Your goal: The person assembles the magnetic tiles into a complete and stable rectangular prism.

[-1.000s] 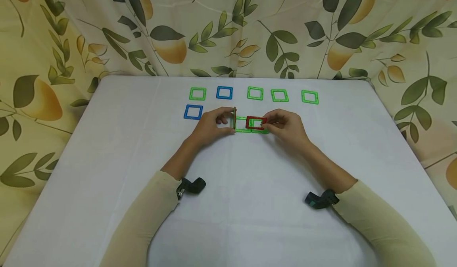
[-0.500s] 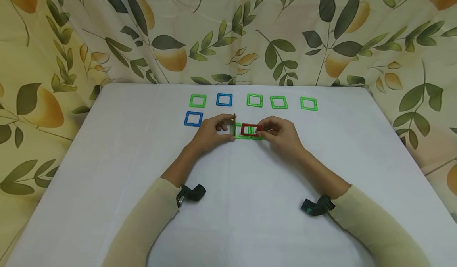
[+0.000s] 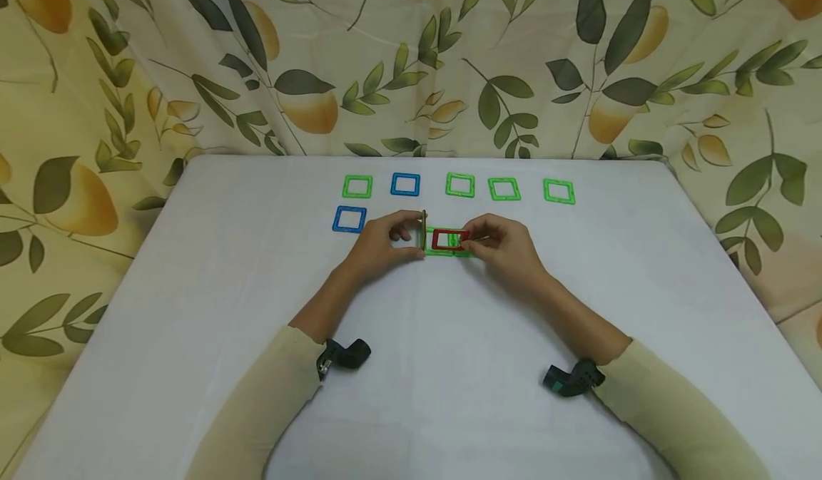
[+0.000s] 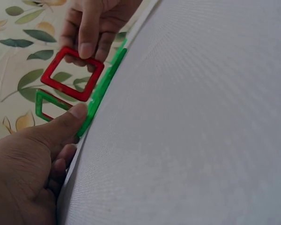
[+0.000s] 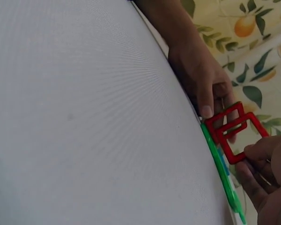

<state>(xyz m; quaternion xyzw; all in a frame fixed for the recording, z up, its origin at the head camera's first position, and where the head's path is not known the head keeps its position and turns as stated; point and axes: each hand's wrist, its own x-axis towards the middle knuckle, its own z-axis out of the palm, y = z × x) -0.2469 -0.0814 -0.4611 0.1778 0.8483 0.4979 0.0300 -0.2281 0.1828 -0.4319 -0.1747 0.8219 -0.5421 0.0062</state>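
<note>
My left hand (image 3: 385, 241) pinches an upright square magnetic tile (image 3: 424, 232) between thumb and fingers. Its face shows green in the left wrist view and red in the right wrist view. It stands at the left end of two flat green tiles (image 3: 439, 253), joined side by side on the table. Thumb and fingers of my right hand (image 3: 507, 244) pinch a red magnetic tile (image 4: 94, 82) by its right side. That open-centred frame is tilted over the flat green tiles and overlaps them in the head view. My right hand hides part of the right green tile.
Along the back of the white table (image 3: 257, 266) lie a green tile (image 3: 344, 186), a blue tile (image 3: 406, 194) and several more green tiles (image 3: 460, 195). Another blue tile (image 3: 347, 230) lies just beyond my left hand. A leaf-patterned curtain (image 3: 398, 31) hangs behind the table.
My right hand has moved left with the red tile, bringing it nearer the upright tile. My left hand keeps its hold on the upright tile. The head view has tilted slightly upward.
</note>
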